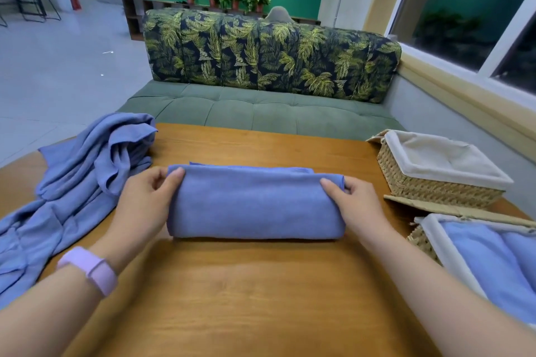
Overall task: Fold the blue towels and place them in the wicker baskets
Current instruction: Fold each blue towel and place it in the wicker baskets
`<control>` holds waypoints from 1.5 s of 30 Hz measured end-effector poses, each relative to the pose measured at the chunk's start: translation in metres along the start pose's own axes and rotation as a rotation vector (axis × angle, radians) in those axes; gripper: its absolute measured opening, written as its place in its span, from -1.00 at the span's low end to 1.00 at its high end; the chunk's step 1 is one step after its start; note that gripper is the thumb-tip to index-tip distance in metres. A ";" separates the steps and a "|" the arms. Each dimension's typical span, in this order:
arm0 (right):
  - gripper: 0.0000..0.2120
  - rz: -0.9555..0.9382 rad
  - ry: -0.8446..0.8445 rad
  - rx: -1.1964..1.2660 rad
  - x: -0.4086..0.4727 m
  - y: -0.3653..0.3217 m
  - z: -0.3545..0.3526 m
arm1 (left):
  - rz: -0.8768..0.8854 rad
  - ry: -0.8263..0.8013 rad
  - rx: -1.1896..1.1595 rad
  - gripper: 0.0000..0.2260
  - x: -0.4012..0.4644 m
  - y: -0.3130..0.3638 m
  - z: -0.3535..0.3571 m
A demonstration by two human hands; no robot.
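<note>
A folded blue towel (255, 204) lies in a thick band across the middle of the wooden table (246, 298). My left hand (145, 203) grips its left end, thumb on top and fingers behind. My right hand (355, 206) grips the right end the same way. A heap of unfolded blue towels (78, 182) sprawls over the table's left side. At the right stands a wicker basket (435, 185) with a white liner and nothing inside. A second wicker basket (432, 238) at the near right holds folded blue towels (493, 258).
A green sofa (261, 113) with a leaf-print back cushion runs along the table's far edge. A wall with a window sill (464, 95) lies close behind the baskets on the right. Open floor is at the far left.
</note>
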State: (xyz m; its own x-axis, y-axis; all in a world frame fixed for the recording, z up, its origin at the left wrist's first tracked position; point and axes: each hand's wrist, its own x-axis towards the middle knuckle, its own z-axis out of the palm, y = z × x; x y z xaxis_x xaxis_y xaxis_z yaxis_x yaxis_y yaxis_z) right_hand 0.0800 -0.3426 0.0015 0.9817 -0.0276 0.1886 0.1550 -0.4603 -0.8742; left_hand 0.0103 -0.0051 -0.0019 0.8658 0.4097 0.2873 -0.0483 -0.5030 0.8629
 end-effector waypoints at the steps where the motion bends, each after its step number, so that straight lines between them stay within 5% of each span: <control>1: -0.60 0.000 0.008 -0.003 0.014 0.000 0.006 | -0.026 0.021 0.030 -0.58 0.014 -0.001 0.007; 14: -0.53 0.001 -0.020 -0.306 0.101 0.035 0.052 | -0.111 0.030 0.535 -0.67 0.084 -0.052 0.068; 21: -0.95 0.039 0.018 -0.319 0.102 0.019 0.047 | -0.023 0.055 0.506 -0.87 0.078 -0.031 0.068; 25: -0.53 -0.018 0.000 -0.606 0.094 0.005 0.045 | 0.125 0.125 0.779 -0.69 0.076 -0.021 0.066; 27: -0.52 -0.170 0.038 -0.708 0.084 -0.007 0.047 | 0.276 0.144 0.817 -0.69 0.074 -0.017 0.067; 29: -0.61 -0.322 -0.016 -0.684 0.069 -0.018 0.065 | 0.423 0.024 0.704 -0.74 0.062 -0.011 0.082; 33: -0.55 -0.401 -0.413 -0.657 0.039 -0.013 0.123 | 0.498 -0.436 0.616 -0.57 0.027 -0.005 0.126; 37: -0.44 -0.404 -0.502 -0.783 0.041 0.007 0.116 | 0.321 -0.493 0.859 -0.23 0.016 -0.012 0.125; 41: -0.32 -0.298 -0.522 -0.831 0.046 0.017 0.088 | 0.164 -0.542 0.851 0.01 0.029 -0.020 0.100; 45: -0.38 -0.241 -0.460 -0.815 0.050 0.031 0.065 | 0.113 -0.521 0.773 -0.06 0.039 -0.026 0.086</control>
State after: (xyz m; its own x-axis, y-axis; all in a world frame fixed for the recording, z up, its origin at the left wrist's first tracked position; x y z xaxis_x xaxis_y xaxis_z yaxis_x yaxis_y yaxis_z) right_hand 0.1410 -0.3003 -0.0452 0.9080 0.4185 -0.0226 0.4035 -0.8875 -0.2228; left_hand 0.0884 -0.0411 -0.0488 0.9991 0.0287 -0.0313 0.0362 -0.9616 0.2720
